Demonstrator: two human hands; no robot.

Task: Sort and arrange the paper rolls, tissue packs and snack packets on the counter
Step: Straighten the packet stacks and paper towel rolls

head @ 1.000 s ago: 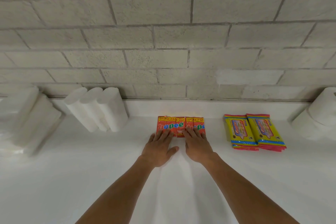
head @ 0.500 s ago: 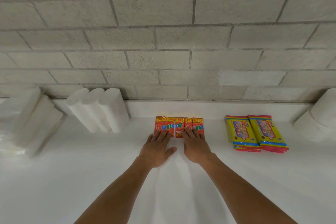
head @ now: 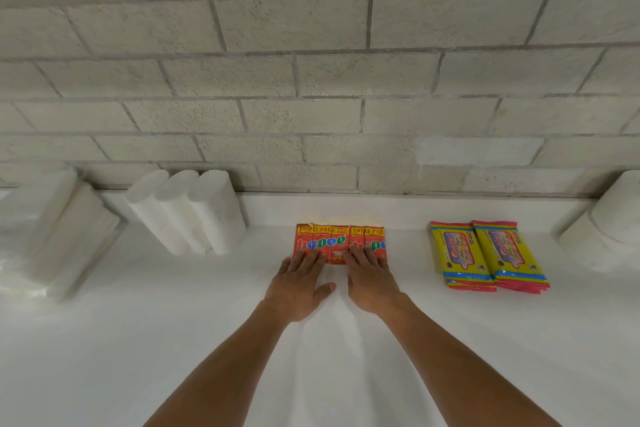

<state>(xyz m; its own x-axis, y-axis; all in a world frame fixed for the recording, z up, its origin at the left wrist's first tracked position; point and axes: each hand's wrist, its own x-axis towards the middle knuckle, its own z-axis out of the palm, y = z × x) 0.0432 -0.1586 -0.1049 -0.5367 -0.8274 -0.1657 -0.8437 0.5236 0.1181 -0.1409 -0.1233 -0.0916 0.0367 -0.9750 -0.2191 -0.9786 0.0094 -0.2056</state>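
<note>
Red "hapee" packets lie flat side by side at the back of the white counter. My left hand rests with straight fingers on the near edge of the left packets. Beside it, my right hand lies flat, its fingers on the right packets. Two yellow tissue packs lie side by side to the right. Three white paper rolls stand in a row to the left.
A grey block wall runs behind the counter. Wrapped white rolls are stacked at the far left. More white rolls sit at the far right edge. Bare counter surface lies in front of my arms.
Both hands stay flat on the red packets; the view has shifted only slightly.
</note>
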